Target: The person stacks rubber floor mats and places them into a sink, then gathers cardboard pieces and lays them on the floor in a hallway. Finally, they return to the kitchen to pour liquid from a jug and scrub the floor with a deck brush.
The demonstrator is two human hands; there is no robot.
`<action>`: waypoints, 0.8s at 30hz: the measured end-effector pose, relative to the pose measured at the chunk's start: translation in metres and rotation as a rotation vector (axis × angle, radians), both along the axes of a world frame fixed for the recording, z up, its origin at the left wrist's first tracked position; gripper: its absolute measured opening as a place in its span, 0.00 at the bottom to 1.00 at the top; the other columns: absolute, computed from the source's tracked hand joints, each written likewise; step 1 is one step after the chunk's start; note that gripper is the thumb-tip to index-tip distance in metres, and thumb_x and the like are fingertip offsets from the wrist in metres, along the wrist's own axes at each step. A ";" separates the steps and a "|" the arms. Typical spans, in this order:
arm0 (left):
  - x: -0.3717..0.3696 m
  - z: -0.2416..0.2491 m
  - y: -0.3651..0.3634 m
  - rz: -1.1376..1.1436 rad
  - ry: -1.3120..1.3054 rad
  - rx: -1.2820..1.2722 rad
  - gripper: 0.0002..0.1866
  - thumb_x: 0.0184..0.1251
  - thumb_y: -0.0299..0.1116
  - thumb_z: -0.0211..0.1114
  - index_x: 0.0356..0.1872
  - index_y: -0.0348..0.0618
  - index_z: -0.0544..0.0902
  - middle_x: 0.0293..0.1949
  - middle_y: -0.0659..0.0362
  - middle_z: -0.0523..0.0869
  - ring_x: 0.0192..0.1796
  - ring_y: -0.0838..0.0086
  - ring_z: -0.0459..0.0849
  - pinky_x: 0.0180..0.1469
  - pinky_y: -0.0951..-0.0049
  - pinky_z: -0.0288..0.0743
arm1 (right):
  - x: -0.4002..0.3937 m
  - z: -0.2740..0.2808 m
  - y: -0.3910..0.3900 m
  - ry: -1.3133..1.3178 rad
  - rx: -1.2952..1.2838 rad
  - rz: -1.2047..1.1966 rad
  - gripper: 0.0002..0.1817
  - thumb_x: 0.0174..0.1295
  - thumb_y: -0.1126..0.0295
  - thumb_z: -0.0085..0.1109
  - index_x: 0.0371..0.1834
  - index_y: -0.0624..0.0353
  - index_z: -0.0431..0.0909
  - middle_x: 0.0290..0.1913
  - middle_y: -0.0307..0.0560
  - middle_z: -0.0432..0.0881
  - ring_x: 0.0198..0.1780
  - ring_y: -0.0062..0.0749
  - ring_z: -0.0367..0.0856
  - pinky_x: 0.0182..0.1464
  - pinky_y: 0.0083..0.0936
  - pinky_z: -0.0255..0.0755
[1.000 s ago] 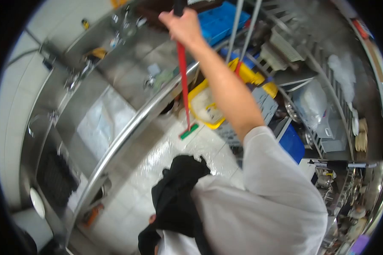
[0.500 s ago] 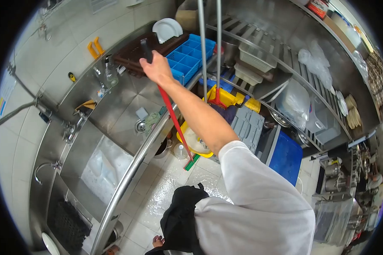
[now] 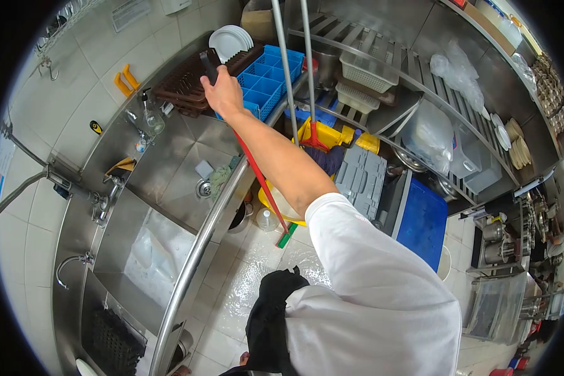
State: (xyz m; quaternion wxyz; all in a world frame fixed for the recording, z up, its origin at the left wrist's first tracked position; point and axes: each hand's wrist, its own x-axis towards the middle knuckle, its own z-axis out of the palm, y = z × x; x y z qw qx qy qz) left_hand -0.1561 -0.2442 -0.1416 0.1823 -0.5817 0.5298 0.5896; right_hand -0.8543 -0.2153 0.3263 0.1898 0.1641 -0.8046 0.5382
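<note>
My right hand is closed around the black grip of a long-handled floor brush. Its red pole slants down past the sink's steel front rail, and its narrow green head rests on the wet tiles. A small part of my left hand shows at the bottom edge beside my black apron; its fingers are mostly hidden. Behind my right hand are a brown dish rack with white plates and a blue compartment rack.
A steel sink on the left holds a grey-green cloth; the neighbouring basin contains sudsy water. Two long poles lean near a yellow bucket. A grey crate, a blue lid and slatted shelves line the right.
The view has shifted slightly, so the sink and racks sit a little differently in frame. My right hand keeps its hold on the brush, whose green head remains on the floor.
</note>
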 end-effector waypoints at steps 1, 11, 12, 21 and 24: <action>-0.002 -0.001 -0.001 0.000 0.001 0.003 0.27 0.61 0.44 0.63 0.61 0.48 0.72 0.53 0.51 0.82 0.54 0.57 0.78 0.52 0.55 0.75 | -0.002 0.000 0.000 -0.022 0.007 -0.033 0.23 0.63 0.60 0.60 0.53 0.67 0.71 0.38 0.69 0.83 0.45 0.64 0.82 0.48 0.48 0.75; 0.002 0.000 -0.009 -0.052 -0.002 0.017 0.28 0.61 0.45 0.63 0.62 0.48 0.72 0.56 0.51 0.80 0.56 0.57 0.76 0.54 0.54 0.74 | 0.002 -0.005 0.008 -0.077 -0.023 0.051 0.31 0.54 0.56 0.71 0.53 0.63 0.68 0.44 0.63 0.84 0.50 0.59 0.82 0.52 0.47 0.75; 0.002 -0.002 -0.011 -0.062 0.000 0.019 0.28 0.61 0.45 0.63 0.62 0.48 0.72 0.56 0.51 0.80 0.57 0.57 0.76 0.54 0.54 0.74 | 0.000 -0.008 0.009 -0.095 -0.032 0.031 0.36 0.48 0.54 0.75 0.53 0.62 0.67 0.46 0.59 0.83 0.52 0.56 0.81 0.54 0.44 0.74; 0.007 -0.010 -0.035 -0.173 0.034 0.037 0.29 0.61 0.46 0.64 0.62 0.48 0.72 0.58 0.50 0.79 0.59 0.57 0.74 0.56 0.54 0.73 | 0.025 -0.031 0.050 -0.232 0.076 0.018 0.46 0.46 0.54 0.77 0.64 0.64 0.62 0.62 0.62 0.73 0.65 0.54 0.71 0.66 0.39 0.66; 0.003 -0.009 -0.047 -0.240 0.052 0.052 0.29 0.61 0.47 0.64 0.62 0.48 0.72 0.58 0.50 0.78 0.60 0.57 0.74 0.57 0.54 0.73 | 0.049 -0.024 0.074 -0.306 0.149 0.023 0.48 0.47 0.55 0.76 0.67 0.64 0.59 0.64 0.64 0.71 0.67 0.55 0.70 0.67 0.40 0.65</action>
